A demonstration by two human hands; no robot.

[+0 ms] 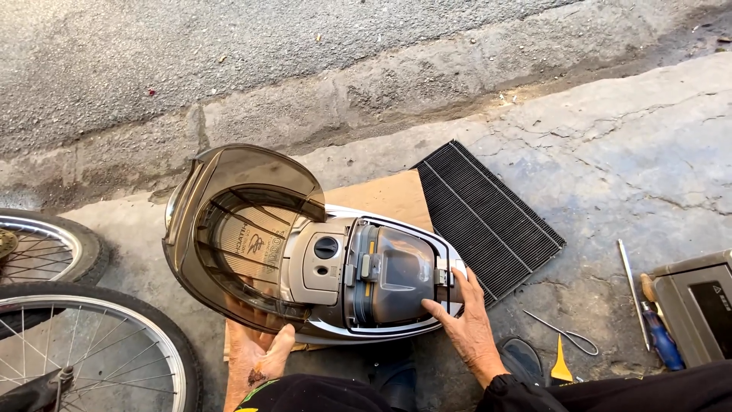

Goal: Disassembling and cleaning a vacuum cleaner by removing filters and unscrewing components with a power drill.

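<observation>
A canister vacuum cleaner (328, 263) lies on a sheet of brown cardboard (385, 197) on the concrete. Its smoky translucent lid (236, 183) is swung up at the left end. A grey dust bin (396, 278) sits in the body's right half. My left hand (255, 355) is under the near left edge of the raised lid, palm up, fingers partly hidden. My right hand (465, 320) rests on the right end of the body, fingers touching the rim beside the dust bin's white latch (444, 275).
A black pleated filter panel (488, 217) lies right of the vacuum. Two bicycle wheels (91, 343) are at the left. A blue-handled screwdriver (659, 339), a thin metal rod (629, 278), tweezers (564, 332), a yellow pry tool (560, 366) and a grey box (698, 305) lie at the right. A curb (381, 91) runs behind.
</observation>
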